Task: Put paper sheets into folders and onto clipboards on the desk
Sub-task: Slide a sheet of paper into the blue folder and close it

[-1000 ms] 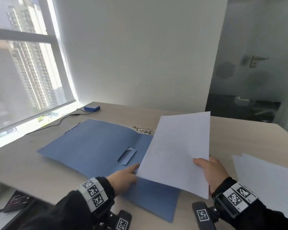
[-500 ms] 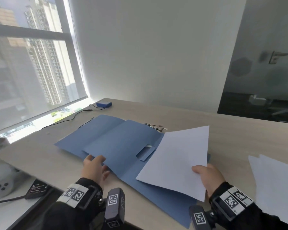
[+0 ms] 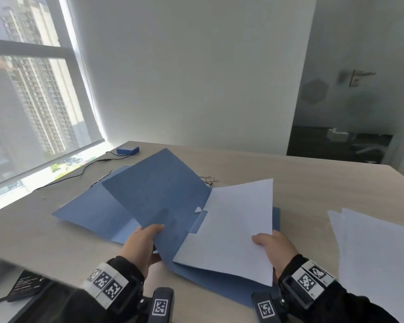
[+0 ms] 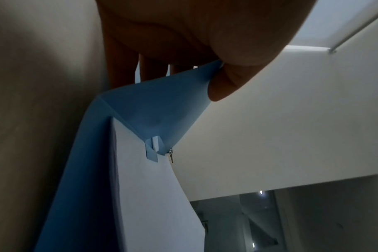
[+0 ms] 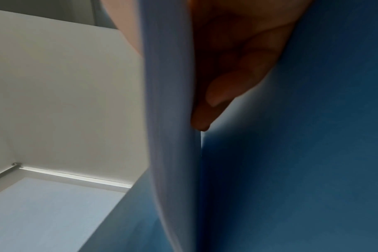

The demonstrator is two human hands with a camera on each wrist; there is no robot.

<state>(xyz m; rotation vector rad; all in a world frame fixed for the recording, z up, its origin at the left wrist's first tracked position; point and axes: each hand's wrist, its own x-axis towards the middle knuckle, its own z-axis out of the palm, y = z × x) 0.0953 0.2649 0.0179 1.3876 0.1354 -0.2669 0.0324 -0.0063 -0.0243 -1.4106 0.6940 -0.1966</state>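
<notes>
An open blue folder (image 3: 91,206) lies on the desk (image 3: 324,183). My left hand (image 3: 141,241) pinches the near edge of its raised blue flap (image 3: 159,197), thumb on top, fingers underneath; the left wrist view shows the flap (image 4: 162,102) lifted over a white sheet (image 4: 158,196). My right hand (image 3: 275,248) grips the near right corner of a white paper sheet (image 3: 233,224) that lies tilted over the folder's right half, its left edge under the flap. In the right wrist view the fingers (image 5: 227,85) are curled behind the sheet (image 5: 171,102), above the blue folder (image 5: 302,153).
More white sheets (image 3: 378,257) lie at the right of the desk. Metal clips (image 3: 209,179) sit behind the folder. A small blue box (image 3: 127,150) with a black cable (image 3: 79,173) is near the window. A dark device (image 3: 26,285) lies below the desk's near left edge.
My left hand took hold of the folder's flap and lifted it up. The white sheet came down lower over the folder's right half, its left edge now under the flap.
</notes>
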